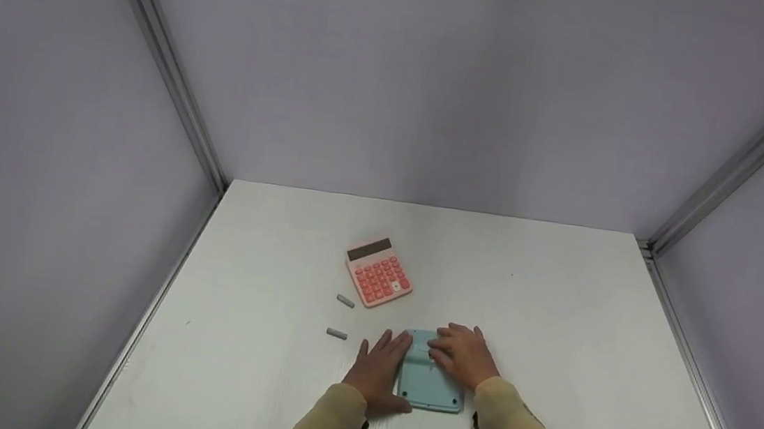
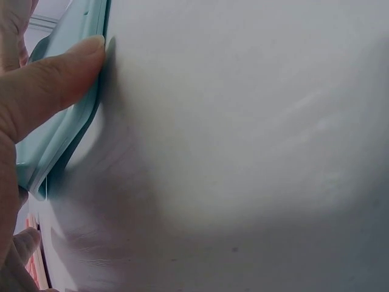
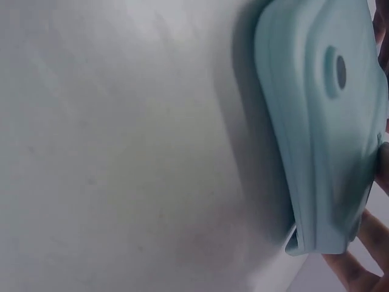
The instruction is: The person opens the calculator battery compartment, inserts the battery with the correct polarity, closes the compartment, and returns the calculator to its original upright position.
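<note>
A light blue calculator (image 1: pixel 430 387) lies face down on the white table, its back and dark round feet showing. Along its left side my left hand (image 1: pixel 377 375) is spread, fingers straight, with the thumb reaching the near edge. The left wrist view shows that thumb (image 2: pixel 73 64) resting on the blue casing (image 2: pixel 61 131). From the right, my right hand (image 1: pixel 466 356) reaches across the upper part of the back, its fingertips touching near the raised section. In the right wrist view, fingers (image 3: pixel 371 240) appear past the far end of the casing (image 3: pixel 331 134).
A pink calculator (image 1: pixel 380 274) lies face up beyond the hands, turned at an angle. Two small grey batteries lie to the left, one (image 1: pixel 345 301) close to it and one (image 1: pixel 337 333) nearer me. Grey panels (image 1: pixel 380 88) stand around the white table (image 1: pixel 556 294).
</note>
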Action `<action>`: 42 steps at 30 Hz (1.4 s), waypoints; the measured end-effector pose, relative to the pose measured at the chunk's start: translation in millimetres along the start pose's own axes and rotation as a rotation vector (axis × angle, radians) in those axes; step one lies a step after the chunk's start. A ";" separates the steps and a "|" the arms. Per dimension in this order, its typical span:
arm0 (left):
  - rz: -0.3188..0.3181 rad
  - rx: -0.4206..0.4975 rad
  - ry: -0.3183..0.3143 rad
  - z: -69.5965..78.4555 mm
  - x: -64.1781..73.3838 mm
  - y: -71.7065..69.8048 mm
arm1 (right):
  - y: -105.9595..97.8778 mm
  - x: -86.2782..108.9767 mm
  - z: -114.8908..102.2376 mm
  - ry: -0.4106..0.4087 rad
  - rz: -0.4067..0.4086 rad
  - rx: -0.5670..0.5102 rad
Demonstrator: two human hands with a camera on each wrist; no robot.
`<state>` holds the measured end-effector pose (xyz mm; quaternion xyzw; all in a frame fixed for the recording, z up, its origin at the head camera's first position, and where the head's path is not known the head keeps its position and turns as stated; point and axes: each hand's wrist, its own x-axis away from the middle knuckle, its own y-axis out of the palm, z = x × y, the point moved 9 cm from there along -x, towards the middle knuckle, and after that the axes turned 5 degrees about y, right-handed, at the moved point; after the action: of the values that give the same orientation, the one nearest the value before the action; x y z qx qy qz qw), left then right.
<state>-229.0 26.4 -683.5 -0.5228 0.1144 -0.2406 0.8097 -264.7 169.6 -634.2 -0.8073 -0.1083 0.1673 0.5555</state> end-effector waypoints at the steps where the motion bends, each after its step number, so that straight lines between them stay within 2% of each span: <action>1: 0.001 -0.005 0.000 0.2 0.3 0.0 | -0.3 -0.4 -0.3 -0.006 0.009 0.008; 8: -0.017 -0.008 -0.020 0.9 2.3 -0.7 | -1.6 -0.9 -1.4 -0.006 0.012 0.020; 16: -0.026 -0.009 -0.024 1.5 2.2 -1.3 | 0.5 -4.6 7.5 0.107 -0.048 -0.093; 19: -0.024 -0.006 -0.020 2.2 2.4 -2.0 | 0.8 -5.2 8.7 0.122 -0.058 -0.114; 24: -0.025 -0.005 -0.022 1.3 1.7 -0.9 | 2.9 -3.8 9.5 0.103 -0.038 -0.139; 30: -0.007 0.005 -0.005 0.8 1.4 0.7 | 7.7 2.7 7.2 0.048 -0.062 -0.179; 35: 0.006 -0.005 0.010 3.0 2.6 -1.6 | 2.6 10.3 7.0 0.017 -0.067 -0.176; 42: -0.016 -0.014 -0.005 3.9 3.9 -3.0 | -1.5 23.8 26.8 0.154 -0.133 -0.166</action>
<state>-224.8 26.4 -678.9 -0.5299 0.1098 -0.2448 0.8045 -253.2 201.8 -645.1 -0.8520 -0.1320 0.0583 0.5033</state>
